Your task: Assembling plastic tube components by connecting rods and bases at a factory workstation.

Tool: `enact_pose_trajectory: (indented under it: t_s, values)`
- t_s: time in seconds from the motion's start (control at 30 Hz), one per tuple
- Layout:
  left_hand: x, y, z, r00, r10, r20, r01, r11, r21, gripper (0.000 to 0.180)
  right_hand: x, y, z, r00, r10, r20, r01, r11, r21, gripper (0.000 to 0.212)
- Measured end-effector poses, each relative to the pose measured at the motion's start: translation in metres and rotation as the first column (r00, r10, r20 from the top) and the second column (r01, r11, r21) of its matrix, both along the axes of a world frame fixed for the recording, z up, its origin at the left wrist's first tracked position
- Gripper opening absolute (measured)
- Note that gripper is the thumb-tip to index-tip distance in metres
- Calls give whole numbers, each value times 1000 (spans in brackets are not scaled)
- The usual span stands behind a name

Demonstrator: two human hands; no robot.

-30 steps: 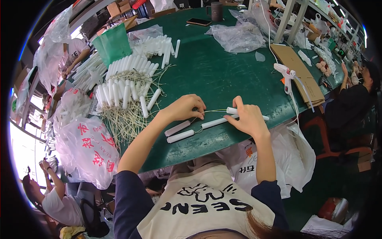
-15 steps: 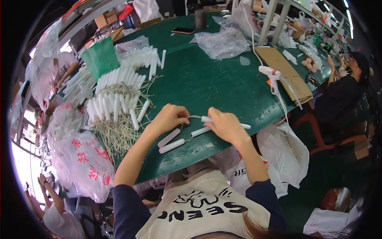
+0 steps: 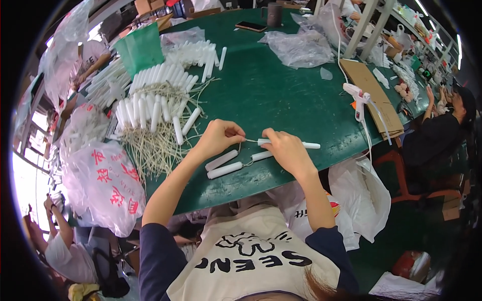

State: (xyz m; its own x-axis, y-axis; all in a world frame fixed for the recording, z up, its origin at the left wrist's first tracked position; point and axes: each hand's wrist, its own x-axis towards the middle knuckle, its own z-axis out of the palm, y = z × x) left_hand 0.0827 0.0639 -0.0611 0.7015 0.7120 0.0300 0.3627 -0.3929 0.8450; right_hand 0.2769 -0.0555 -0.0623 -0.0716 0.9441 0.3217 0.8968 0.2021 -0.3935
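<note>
My left hand pinches a thin pale cord between thumb and fingertips above the green table. The cord runs to a slim white tube, gripped by my right hand. Beyond the right fingers the end of a white stick shows; whether it belongs to that tube is hidden. Just below my hands lie a white tube, a second tube and a third tube, partly under my right hand. Short cord links the second and third.
Piled white tubes with loose cord ends cover the left side, beside a green bag. A white glue gun and cardboard lie right. A phone, mug and clear plastic sit farther back.
My fingers have come a little closer together, with the cord between them now straighter. The whole view has shifted slightly, moving the table contents rightward and up.
</note>
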Motion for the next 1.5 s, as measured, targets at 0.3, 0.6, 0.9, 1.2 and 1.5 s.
enact_pose_trajectory:
  t_s: [0.3,0.6,0.9,1.2,1.5]
  values:
    - [-6,-8,-4,994,-11,107,19,998,-66,13,0,5,-10,997,48,53,-48,999,3,24]
    - [-7,-7,-8,988,47,147,-43,999,-27,13,-6,2,-3,980,108,-168,-107,994,16,29]
    - [-10,-7,-11,976,99,192,-74,989,-131,11,-4,5,-1,996,86,-23,-83,991,101,27]
    - [-16,-7,-20,971,81,227,-46,987,-155,14,-1,11,-13,995,97,0,-95,981,170,19]
    - [-19,-8,-17,981,53,187,-40,996,-76,16,-5,9,-3,978,108,-181,-100,994,50,20]
